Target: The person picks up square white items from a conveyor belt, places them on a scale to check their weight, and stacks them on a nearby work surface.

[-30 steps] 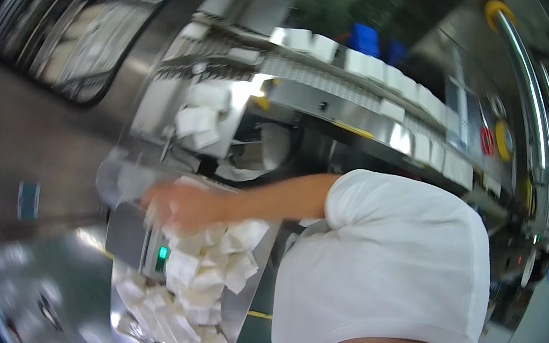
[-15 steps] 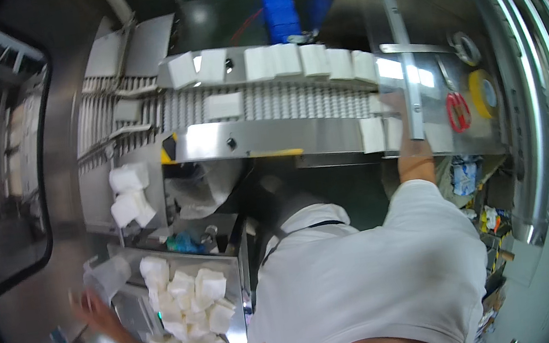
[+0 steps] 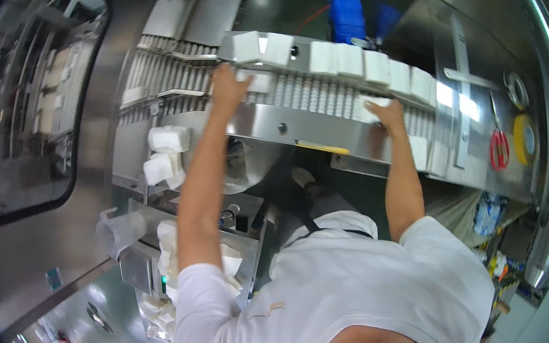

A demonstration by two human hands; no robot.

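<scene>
Over the left part of the conveyor belt (image 3: 305, 91), my left hand (image 3: 229, 88) is spread, thumb apart from the fingers. Its thumb is beside a white stack of folded paper (image 3: 260, 82) on the belt. Farther right, my right hand (image 3: 389, 116) rests at the near right end of another white stack (image 3: 366, 111), its thumb stretched out against it. The hand partly covers that stack, and its fingertips are hard to make out. Several upright white stacks (image 3: 336, 59) line the far rail, and more stand at the belt's right end (image 3: 419, 151).
Red-handled scissors (image 3: 499, 150) and a yellow tape roll (image 3: 524, 138) lie on the metal table at right. White stacks (image 3: 169, 140) sit on a ledge at left, above a bin of loose white pieces (image 3: 247, 252). A clear jug (image 3: 121, 231) stands beside it.
My left hand has swung from beside the jug up to the belt. My right hand has come out from under the metal bar to a stack on the belt. The view has turned.
</scene>
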